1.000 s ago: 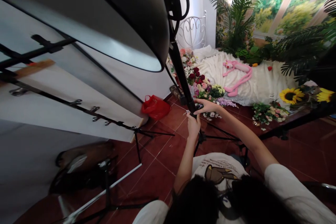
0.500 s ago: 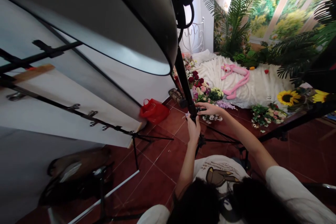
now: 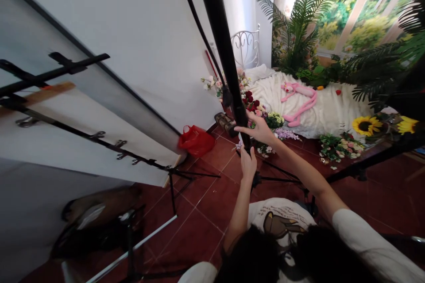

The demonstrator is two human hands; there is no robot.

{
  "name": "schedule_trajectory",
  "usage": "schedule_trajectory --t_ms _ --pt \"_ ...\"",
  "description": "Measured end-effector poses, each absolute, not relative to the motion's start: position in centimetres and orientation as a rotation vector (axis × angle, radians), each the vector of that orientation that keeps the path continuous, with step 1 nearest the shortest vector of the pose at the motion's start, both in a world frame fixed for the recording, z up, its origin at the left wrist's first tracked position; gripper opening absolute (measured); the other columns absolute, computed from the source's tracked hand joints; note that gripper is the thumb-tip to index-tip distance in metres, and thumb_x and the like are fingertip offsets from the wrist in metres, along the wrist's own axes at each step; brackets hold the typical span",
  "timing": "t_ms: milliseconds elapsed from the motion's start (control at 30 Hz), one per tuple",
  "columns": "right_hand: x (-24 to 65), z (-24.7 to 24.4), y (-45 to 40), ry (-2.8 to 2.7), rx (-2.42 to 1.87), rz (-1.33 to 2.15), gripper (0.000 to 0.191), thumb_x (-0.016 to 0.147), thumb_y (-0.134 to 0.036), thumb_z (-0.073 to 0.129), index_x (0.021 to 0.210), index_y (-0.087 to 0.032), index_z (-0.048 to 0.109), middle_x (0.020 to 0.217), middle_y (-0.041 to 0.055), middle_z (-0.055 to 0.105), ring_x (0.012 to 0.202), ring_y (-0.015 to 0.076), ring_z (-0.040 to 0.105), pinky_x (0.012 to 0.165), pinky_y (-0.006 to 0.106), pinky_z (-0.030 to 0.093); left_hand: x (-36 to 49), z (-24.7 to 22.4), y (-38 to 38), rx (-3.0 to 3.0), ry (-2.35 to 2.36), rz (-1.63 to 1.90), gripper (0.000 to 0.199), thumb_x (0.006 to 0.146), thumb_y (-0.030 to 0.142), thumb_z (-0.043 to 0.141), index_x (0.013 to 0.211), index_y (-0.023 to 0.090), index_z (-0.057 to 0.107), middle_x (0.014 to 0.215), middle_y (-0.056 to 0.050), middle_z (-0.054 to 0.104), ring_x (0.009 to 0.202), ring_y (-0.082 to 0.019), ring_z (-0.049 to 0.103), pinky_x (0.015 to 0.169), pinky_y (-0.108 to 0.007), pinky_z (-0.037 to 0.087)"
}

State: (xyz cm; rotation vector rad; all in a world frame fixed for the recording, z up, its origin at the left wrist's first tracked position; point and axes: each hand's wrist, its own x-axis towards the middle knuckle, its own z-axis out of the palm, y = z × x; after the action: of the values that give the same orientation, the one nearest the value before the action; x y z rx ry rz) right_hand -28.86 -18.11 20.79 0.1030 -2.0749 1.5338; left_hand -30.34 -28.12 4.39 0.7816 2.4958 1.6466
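A black light stand [image 3: 223, 26] rises diagonally through the middle, with a black cable [image 3: 201, 26] hanging along its left side. My right hand [image 3: 259, 130] is closed round the pole, its thumb across the front. Just below, my left hand [image 3: 248, 163] grips the same stand, fingers wrapped round its lower section. What lies under the left fingers is hidden. The stand's legs [image 3: 277, 180] spread out near the floor beyond my forearms.
To the left a white board [image 3: 99, 119] hangs on a black clamp-fitted frame. A red plastic bag [image 3: 196, 140] sits on the tiled floor by the wall. Ahead are flowers [image 3: 340, 148], a cream-draped bed [image 3: 335, 106] with a pink plush toy [image 3: 303, 93], and palm leaves [image 3: 302, 9].
The large lamp shade at the upper left has gone out of view, and more of the pole shows. My right hand has moved up and closed round the pole; my left hand stays lower.
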Motion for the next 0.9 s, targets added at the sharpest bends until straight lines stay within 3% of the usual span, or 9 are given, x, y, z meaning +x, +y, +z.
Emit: schedule_trajectory --t_ms 133,267,400,500,600,767,900 --pt "-29.5 23.5 -18.3 -2.044 0.171 1.56 0.06 0.075 -0.051 0.069 0.123 -0.018 0.056 0.11 0.0065 0.066 0.108 0.0219 0.06 0.098 0.036 0.047 -30.4 4.6 -27.9 0.647 2.576 1.61 0.053 0.095 0.051 0.027 0.131 0.015 0.042 0.128 -0.019 0.057 0.124 -0.029 0.052 0.098 -0.044 0.044" --pt "-29.4 22.6 -17.2 -2.071 0.252 1.638 0.065 0.075 -0.048 0.07 0.13 -0.018 0.051 0.12 0.0079 0.062 0.118 0.0224 0.055 0.102 0.038 0.045 -30.4 4.5 -28.0 0.643 2.654 1.545 0.052 0.094 0.05 0.029 0.13 0.015 0.045 0.123 -0.019 0.061 0.118 -0.031 0.056 0.092 -0.043 0.047" --pt "-29.0 18.9 -13.8 -2.104 0.333 1.833 0.065 0.076 -0.044 0.071 0.133 -0.022 0.05 0.127 0.0068 0.059 0.122 0.0214 0.053 0.104 0.038 0.043 -30.3 4.3 -28.1 0.657 2.69 1.512 0.052 0.095 0.049 0.029 0.13 0.015 0.046 0.12 -0.018 0.062 0.113 -0.03 0.06 0.087 -0.041 0.048" --pt "-28.7 14.7 -11.6 -2.165 0.174 1.883 0.048 0.079 -0.044 0.067 0.12 -0.02 0.061 0.124 0.0074 0.062 0.119 0.0221 0.055 0.105 0.04 0.042 -30.4 4.2 -28.1 0.676 2.72 1.494 0.052 0.095 0.049 0.029 0.13 0.015 0.046 0.119 -0.018 0.063 0.111 -0.029 0.061 0.086 -0.038 0.048" --pt "-28.4 10.5 -11.0 -2.207 0.054 1.972 0.043 0.076 -0.045 0.069 0.11 -0.018 0.067 0.12 0.0086 0.065 0.115 0.0225 0.057 0.105 0.039 0.042 -30.5 4.2 -28.0 0.679 2.758 1.455 0.052 0.095 0.049 0.029 0.129 0.014 0.047 0.117 -0.017 0.064 0.108 -0.027 0.062 0.084 -0.035 0.049" --pt "-28.2 6.2 -12.4 -1.955 -0.024 2.309 0.046 0.079 -0.046 0.067 0.118 -0.022 0.061 0.125 0.0066 0.061 0.114 0.0189 0.058 0.098 0.034 0.046 -30.5 4.2 -28.0 0.703 2.795 1.428 0.049 0.096 0.047 0.029 0.128 0.014 0.048 0.114 -0.016 0.066 0.104 -0.027 0.064 0.079 -0.034 0.049" --pt "-29.1 5.7 -13.3 -1.864 -0.201 2.266 0.043 0.08 -0.043 0.066 0.117 -0.023 0.058 0.103 0.0031 0.068 0.096 0.0143 0.063 0.083 0.025 0.052 -30.6 4.0 -28.0 0.718 2.796 1.456 0.05 0.096 0.047 0.029 0.127 0.014 0.049 0.116 -0.017 0.065 0.103 -0.027 0.064 0.079 -0.034 0.049"
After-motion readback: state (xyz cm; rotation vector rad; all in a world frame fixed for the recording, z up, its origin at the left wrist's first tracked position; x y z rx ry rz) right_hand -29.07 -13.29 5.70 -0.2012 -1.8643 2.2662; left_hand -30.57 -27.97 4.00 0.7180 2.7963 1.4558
